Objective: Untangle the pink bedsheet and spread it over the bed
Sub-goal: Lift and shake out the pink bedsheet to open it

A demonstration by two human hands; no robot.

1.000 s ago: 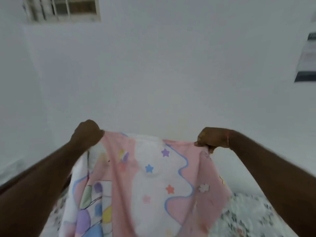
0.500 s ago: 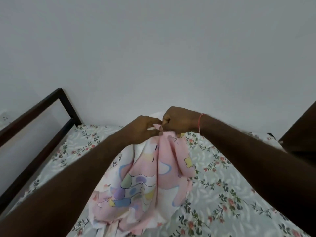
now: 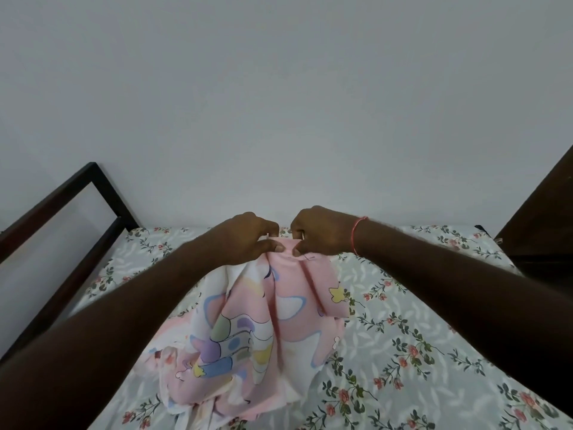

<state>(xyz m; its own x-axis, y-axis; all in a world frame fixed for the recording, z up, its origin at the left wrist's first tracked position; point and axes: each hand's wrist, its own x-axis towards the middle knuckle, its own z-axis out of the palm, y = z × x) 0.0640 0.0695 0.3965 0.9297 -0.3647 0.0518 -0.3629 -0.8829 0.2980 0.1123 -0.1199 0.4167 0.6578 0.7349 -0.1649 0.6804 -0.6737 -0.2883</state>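
We see pale wall (image 3: 279,103) filling upper half. Below it, bed (image 3: 434,321) in floral cover, dark bed frame (image 3: 102,193) along left side, dark wooden furniture (image 3: 542,218) at right edge. Pink bedsheet (image 3: 263,336) with cartoon print, bunched in folds on middle of bed, top edge lifted above mattress. We note left hand (image 3: 245,237) and right hand (image 3: 322,231) close together at that edge, fingers of both curled, pinching fabric. Thin pink bracelet (image 3: 356,234) on right wrist.
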